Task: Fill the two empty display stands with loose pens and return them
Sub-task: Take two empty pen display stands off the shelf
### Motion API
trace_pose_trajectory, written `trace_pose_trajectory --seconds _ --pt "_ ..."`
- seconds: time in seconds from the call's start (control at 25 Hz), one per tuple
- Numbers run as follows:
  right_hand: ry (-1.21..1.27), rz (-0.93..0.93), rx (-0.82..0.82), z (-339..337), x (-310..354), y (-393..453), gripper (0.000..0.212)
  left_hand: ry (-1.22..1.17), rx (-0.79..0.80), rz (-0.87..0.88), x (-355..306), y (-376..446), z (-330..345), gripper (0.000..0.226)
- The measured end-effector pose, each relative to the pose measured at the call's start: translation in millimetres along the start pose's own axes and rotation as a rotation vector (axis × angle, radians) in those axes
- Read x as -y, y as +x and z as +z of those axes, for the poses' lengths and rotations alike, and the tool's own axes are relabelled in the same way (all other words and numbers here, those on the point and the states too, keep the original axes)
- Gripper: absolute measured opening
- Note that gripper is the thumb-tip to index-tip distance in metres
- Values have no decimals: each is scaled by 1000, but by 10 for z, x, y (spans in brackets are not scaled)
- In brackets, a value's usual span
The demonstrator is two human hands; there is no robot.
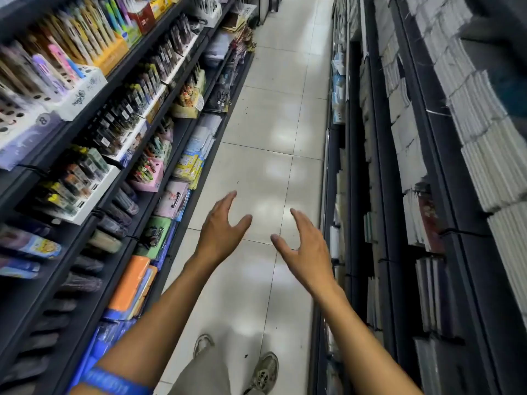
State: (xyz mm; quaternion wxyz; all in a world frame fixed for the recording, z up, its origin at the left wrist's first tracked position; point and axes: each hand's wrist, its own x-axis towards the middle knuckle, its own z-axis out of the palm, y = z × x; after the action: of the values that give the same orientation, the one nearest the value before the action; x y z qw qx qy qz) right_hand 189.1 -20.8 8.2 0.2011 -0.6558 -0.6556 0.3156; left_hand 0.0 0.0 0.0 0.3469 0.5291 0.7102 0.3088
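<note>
Tiled aisle (273,115) between shelving, hands spread

There is one camera, and it sits on the person's head. It looks forward and down along a shop aisle. The tiled floor (268,132) runs up the middle of the picture and away from the camera. Left of the floor, the pen shelves (94,115) lean in close. Right of the floor, the notebook shelves (456,138) lean in close too. Low in the picture, nearest the camera, both arms reach out over the floor. Under them the person's shoes (263,372) stand on the floor. The wide lens bends the shelves at the edges.
</note>
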Motion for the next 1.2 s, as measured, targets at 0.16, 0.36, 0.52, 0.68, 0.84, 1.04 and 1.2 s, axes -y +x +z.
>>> trace_pose_trajectory --seconds 0.16,0.36,0.52,0.68,0.84,1.04,1.2 --pt "16 -74 -70 -302 98 391 78 150 -65 240 -363 364 -13 76" --pt "-56 -51 -70 -314 57 877 82 179 -76 221 -281 997 -43 79" --pt "-108 -26 -41 -255 263 1559 88 194 -88 196 -316 1775 -223 87" --pt "-88 -35 -72 -314 751 2494 87 195 -76 227 -504 2692 -593 88" --pt "-62 -45 -106 -385 1099 3161 87 169 -90 230 -687 3384 -886 86" --pt "-46 -60 -98 -475 1365 3924 86 141 -84 241 -922 4098 -1020 85" --pt "-24 -83 -67 -547 1399 4663 87 106 -106 209 -1069 4713 -939 86"
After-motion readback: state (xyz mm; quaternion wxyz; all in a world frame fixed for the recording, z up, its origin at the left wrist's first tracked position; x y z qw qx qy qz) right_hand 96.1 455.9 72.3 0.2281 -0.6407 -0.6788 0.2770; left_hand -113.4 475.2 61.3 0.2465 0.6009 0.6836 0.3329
